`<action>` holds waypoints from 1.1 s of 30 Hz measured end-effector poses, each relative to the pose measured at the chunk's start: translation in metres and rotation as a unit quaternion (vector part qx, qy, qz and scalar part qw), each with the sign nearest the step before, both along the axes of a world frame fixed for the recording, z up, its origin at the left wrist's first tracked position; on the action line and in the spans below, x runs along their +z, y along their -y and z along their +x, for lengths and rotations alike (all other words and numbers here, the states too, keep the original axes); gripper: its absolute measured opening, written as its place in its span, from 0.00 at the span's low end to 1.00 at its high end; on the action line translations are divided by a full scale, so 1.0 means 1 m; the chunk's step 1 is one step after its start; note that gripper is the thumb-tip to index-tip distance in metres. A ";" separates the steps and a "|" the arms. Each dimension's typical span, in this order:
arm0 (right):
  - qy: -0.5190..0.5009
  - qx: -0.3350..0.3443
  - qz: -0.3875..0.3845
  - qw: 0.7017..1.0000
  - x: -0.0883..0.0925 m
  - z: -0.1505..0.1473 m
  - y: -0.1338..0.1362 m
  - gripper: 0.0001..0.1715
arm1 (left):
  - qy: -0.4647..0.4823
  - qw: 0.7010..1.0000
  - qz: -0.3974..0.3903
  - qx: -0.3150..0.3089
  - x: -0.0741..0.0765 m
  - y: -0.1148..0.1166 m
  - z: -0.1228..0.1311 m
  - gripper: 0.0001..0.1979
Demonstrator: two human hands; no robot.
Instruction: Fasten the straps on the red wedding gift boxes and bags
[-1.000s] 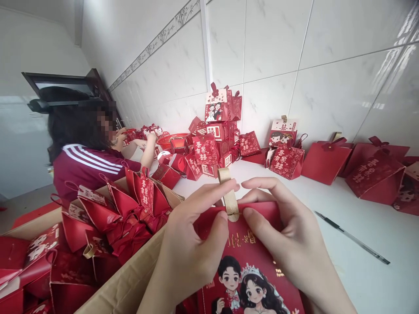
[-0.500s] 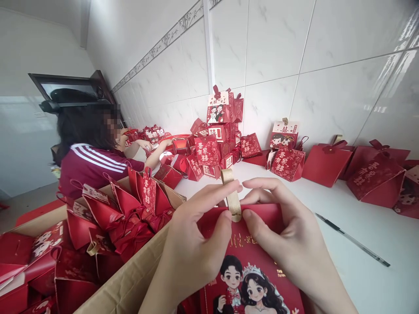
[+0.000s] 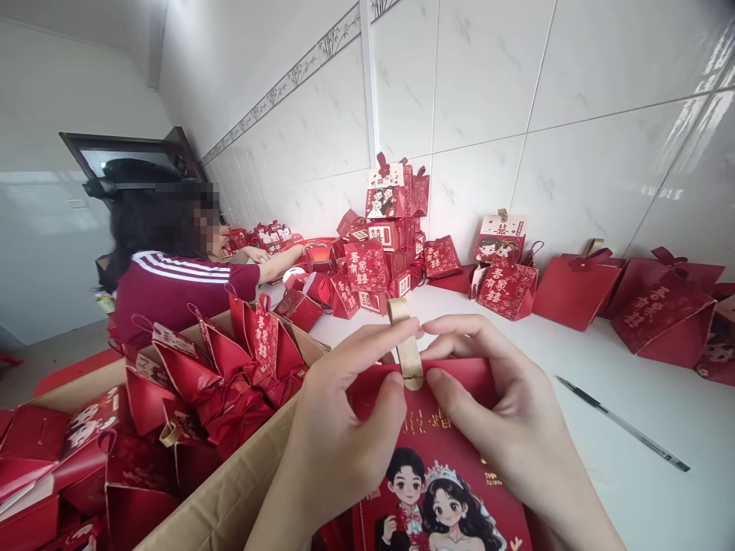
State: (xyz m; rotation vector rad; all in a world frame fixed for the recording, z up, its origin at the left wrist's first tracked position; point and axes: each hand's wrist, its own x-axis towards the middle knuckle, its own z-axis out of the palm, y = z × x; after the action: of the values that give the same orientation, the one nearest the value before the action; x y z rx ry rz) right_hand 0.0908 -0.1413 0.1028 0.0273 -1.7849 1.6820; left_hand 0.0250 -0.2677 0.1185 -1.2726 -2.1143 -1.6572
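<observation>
1. Red box with a printed couple is upright before us in the head view, at the near side of the white counter; a cardboard carton full of boxes stands just beside it on our left.
2. To our right, bare counter surrounds a pen and reaches the row of red boxes along the wall-side edge.
3. The frame cuts off our box's base, so we cannot tell whether it rests on the counter. Our right thumb covers some gold lettering.
4. Our left hand and right hand pinch its top edge, thumbs in front on either side of the gold strap; the left forefinger crosses the strap.
</observation>
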 end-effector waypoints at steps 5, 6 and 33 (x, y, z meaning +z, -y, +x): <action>-0.001 -0.013 0.031 0.999 -0.001 0.001 -0.003 0.10 | -0.007 0.999 0.027 -0.016 0.001 -0.002 0.004 0.24; -0.006 -0.022 0.043 0.999 -0.003 0.001 -0.006 0.09 | -0.008 0.999 0.035 -0.017 0.001 -0.004 0.006 0.23; 0.029 -0.060 -0.134 0.989 -0.013 -0.004 -0.034 0.19 | 0.211 0.976 0.061 0.014 -0.108 0.008 0.008 0.19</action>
State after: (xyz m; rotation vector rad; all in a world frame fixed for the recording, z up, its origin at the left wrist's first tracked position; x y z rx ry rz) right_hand 0.0864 -0.1072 0.0900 -0.2448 -1.5538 1.8361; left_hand 0.0331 -0.2755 0.0102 -0.9118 -2.1874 -2.1626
